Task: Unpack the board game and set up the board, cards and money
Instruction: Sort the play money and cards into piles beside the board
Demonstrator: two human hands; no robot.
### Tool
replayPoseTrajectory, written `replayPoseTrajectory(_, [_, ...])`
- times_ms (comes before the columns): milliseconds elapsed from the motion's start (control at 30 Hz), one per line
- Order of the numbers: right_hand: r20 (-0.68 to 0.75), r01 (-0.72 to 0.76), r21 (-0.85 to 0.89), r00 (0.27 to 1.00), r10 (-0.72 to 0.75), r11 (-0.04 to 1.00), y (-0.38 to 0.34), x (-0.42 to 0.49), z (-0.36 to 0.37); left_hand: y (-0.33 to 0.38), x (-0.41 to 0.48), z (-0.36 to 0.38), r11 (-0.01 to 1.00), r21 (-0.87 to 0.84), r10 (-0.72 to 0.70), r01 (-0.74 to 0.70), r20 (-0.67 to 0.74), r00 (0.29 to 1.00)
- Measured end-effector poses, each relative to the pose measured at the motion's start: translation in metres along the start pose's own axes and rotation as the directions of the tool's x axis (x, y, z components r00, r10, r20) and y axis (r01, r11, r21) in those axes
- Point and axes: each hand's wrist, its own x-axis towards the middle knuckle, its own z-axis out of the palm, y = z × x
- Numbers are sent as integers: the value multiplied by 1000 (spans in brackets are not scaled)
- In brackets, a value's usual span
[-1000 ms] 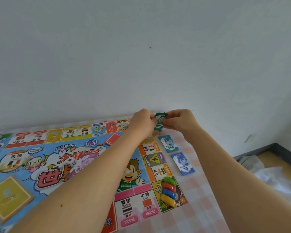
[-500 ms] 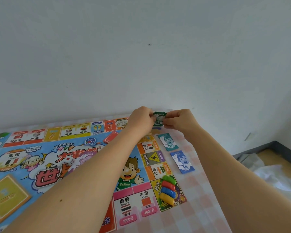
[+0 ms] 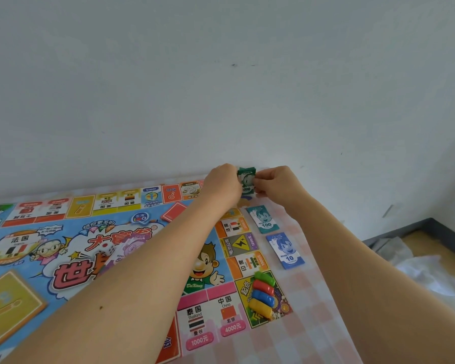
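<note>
Item in hand: green 1000-note stack [image 3: 246, 179] — held at the far right corner of the board [image 3: 63, 232], close to the wall.
Contact with cloth: cannot be told; the lower edge of the stack is hidden between the hands.
Left hand [image 3: 222, 183]: fingers curled, pinching the left edge of the stack.
Right hand [image 3: 276, 183]: fingers curled, pinching the right edge of the stack.
Weight: judged very light; a small bundle of thin paper notes.
Stiffness: judged low. The bundle bends if squeezed across the middle and creases easily.
Slip: the notes likely slide over one another, so a loose pinch may let the stack fan out or shed sheets.
Recommended hold: thumb on the printed face and fingers behind, at two opposite edges — the present two-hand pinch suits squaring the edges.
Reference row: 100-note stack [image 3: 264, 219] and 10-note stack [image 3: 286, 250] lie flat on the checked tablecloth [image 3: 313, 324], just beside the right edge of the board.
Probable seat: the bare cloth beyond the 100-note stack, toward the wall.
Set-down advice: lower flat and release both edges together.
Board contents: four pawns [image 3: 263, 295] on the corner square, a die [image 3: 107, 250], a red card deck [image 3: 174, 212] and a yellow card deck [image 3: 9, 303].
Remaining money: pinkish notes [image 3: 132, 249] on the board, partly hidden under the left forearm.
</note>
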Motion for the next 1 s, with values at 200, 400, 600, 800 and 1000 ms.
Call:
replayPoseTrajectory(200, [20, 28, -66, 999, -27, 997, -1, 0, -1, -3, -1, -1, 999, -43, -12, 9, -60, 998])
replayPoseTrajectory(400, [32, 43, -148, 999, -38, 988, -1, -4, -1, -3, 0, 1, 1000, 24, 3, -3, -33, 999])
replayPoseTrajectory(600, [-120, 52, 51, 992, -45, 997, 1, -5, -9, 2, 0, -9, 975, -217, -55, 54, 1, 998])
replayPoseTrajectory(800, [-60, -79, 82, 995, 84, 993, -1, -8, -10, 0, -1, -7, 963, -231, -141, 139, 7, 990])
replayPoseTrajectory(1000, [-117, -145, -69, 984, 136, 987, 4, -2, -3, -1, -6, -6, 978, -163, -140, 128, -66, 988])
